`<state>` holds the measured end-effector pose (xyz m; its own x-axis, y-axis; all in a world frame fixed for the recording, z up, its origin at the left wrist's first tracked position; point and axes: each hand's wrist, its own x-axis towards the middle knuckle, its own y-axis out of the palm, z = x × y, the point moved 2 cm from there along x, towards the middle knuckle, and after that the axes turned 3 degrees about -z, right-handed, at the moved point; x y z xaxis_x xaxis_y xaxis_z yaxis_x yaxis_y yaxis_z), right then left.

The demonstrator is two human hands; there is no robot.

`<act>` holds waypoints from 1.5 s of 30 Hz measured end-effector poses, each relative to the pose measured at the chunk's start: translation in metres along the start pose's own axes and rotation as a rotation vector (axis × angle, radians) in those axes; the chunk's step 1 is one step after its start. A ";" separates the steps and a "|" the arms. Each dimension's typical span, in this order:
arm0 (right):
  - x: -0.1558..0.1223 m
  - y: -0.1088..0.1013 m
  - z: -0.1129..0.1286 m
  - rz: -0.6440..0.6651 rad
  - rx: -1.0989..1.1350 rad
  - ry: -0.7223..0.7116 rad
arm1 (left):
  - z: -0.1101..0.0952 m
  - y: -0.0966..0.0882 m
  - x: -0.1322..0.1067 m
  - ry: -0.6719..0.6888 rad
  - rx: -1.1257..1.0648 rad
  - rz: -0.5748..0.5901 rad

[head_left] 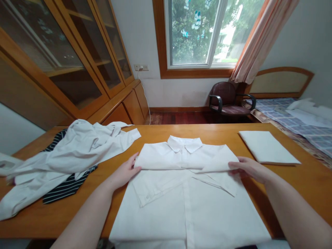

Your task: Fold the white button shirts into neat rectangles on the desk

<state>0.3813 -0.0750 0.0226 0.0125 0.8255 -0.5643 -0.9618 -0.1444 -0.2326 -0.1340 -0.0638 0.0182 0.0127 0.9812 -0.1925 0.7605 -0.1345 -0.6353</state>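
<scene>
A white collared shirt (186, 193) lies on the wooden table (223, 129) in front of me, its collar toward the far side and its sleeves folded across the body. My left hand (127, 169) rests at the left end of the folded upper part, fingers closed on the cloth edge. My right hand (249, 168) holds the right end of the same fold, fingers pressed on the fabric. The top section with the collar is doubled over the sleeves.
A heap of unfolded white garments (70, 152) over a black striped piece (67, 186) lies at the left. A folded white cloth (267, 147) sits at the right. Beyond the table stand a dark chair (225, 98), a bed (298, 117), wooden cabinets (77, 62) and a window (204, 31).
</scene>
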 end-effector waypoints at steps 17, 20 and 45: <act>0.074 0.009 0.040 -0.466 -0.583 -0.210 | -0.013 0.024 0.076 0.049 0.413 -0.204; 0.087 0.009 0.050 -0.455 -0.491 -0.228 | -0.020 0.023 0.094 0.033 0.398 -0.223; 0.116 0.006 0.028 -0.656 -0.181 -0.618 | -0.002 0.028 0.114 0.190 -0.102 -0.418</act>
<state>0.3689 0.0348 -0.0219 0.3423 0.9093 0.2368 -0.7553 0.4162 -0.5063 -0.1104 0.0448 -0.0200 -0.1968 0.9577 0.2102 0.7856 0.2823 -0.5506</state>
